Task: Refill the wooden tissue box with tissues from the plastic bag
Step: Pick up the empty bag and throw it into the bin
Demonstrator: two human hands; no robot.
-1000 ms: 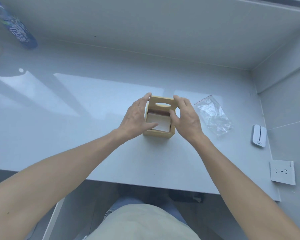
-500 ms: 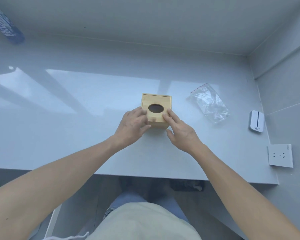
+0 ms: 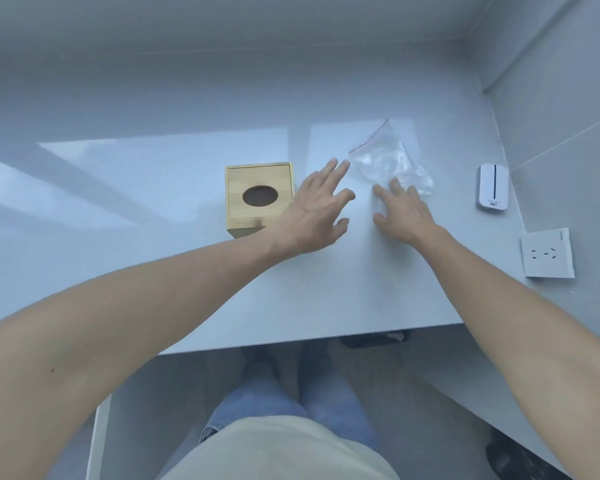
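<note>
Change since half a second ago: both hands have left the box and shifted right to the bag; the box now stands unhandled, lid side up.

Box [image 3: 259, 199]: wooden, square, upright on the tabletop [image 3: 153, 271], left of centre. Dark oval opening in its top face. No tissue shows through the opening. The left forearm crosses over its near right corner.

Bag [image 3: 388, 161]: clear plastic, crumpled, lying flat on the tabletop to the right of the box and well apart from it. A thin red line runs along its far left edge. Contents cannot be made out through the glare; it appears slack.

Left hand [image 3: 317, 211]: between box and bag, palm down, fingers spread and straight, gripping nothing. Its fingertips reach just to the bag's left edge; contact is uncertain.

Right hand [image 3: 404, 214]: palm down at the bag's near edge, fingers spread and nearly straight, gripping nothing. The fingertips lie on or just over the plastic.

Other items: small white device [image 3: 493, 188] with a dark stripe, on the tabletop's right side, apart from the bag. White socket plate [image 3: 547, 253] near the right edge, nearer the person than the device. Blue jeans and a light shirt show below the tabletop's near edge.
</note>
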